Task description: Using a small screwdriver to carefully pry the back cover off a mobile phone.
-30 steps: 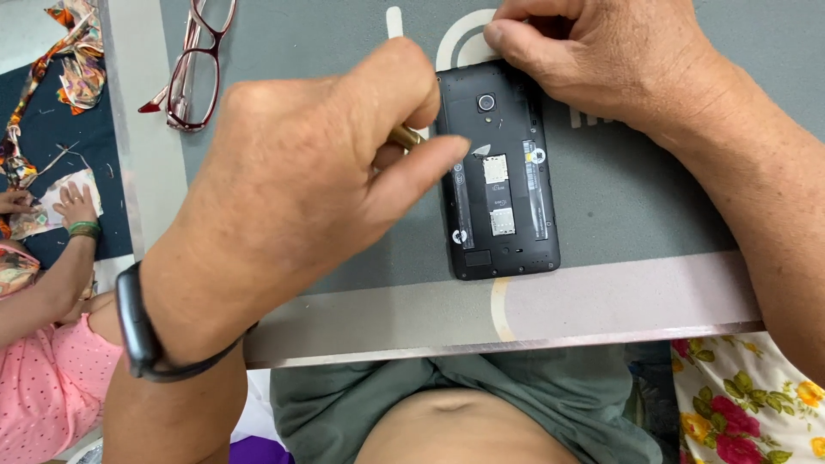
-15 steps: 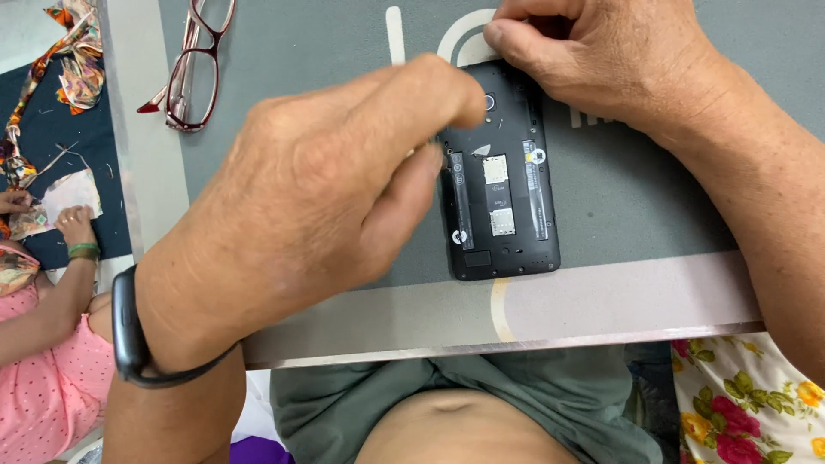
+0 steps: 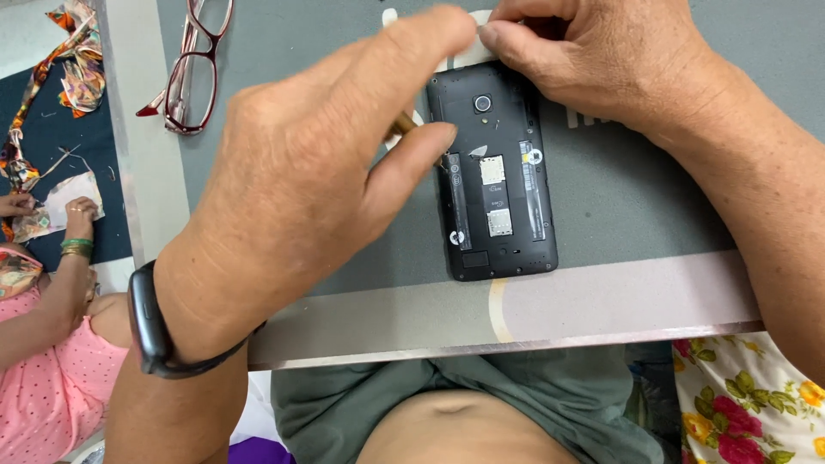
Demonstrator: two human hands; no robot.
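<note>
Phone [image 3: 498,193] lying face down on grey mat [image 3: 636,215], back cover already off, internals still in place. Left hand [image 3: 301,189] pinching brass-coloured tool [image 3: 402,127], tip at phone's edge below fingertips. Right hand [image 3: 593,51] curled, pressing phone's top end.

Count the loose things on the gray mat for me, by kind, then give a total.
Phone: 1
Glasses: 1
Tool in the left hand: 1
Total: 3
</note>
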